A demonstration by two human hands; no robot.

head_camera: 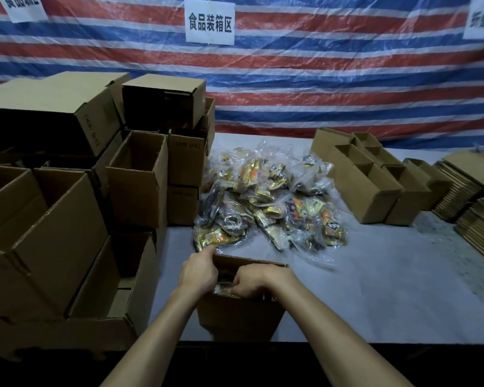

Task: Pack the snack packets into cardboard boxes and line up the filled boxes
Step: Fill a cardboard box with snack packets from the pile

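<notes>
Presently both hands are at the open box (241, 319), which stands at the near edge of the bench (375, 289), just in front of the pile of snack packets (268, 202). The left hand (199, 270) is curled over the box's left rim, fingers hidden inside, and appears to steady it. The right hand (252, 283) reaches in from above with fingers bent and closed on a gold packet (221, 289) inside the box. Whether they pinch it or merely press it down cannot be fully made out. The step in hand is judged to be seating packets in the box. Recommendations follow. Keep the left hand's hold on the rim so the light carton does not slide towards the bench edge. Lay the packets flat and push them into the corners, since the slippery film wrap is likely to spring back up. Do not overfill, or the flaps may fail to close. Stacked boxes (53, 219) crowd the left side, some lying on their sides, so the filled box should be lined up without knocking them. Empty boxes (369, 185) and flattened cartons (470, 191) lie to the right, well apart from the work.
</notes>
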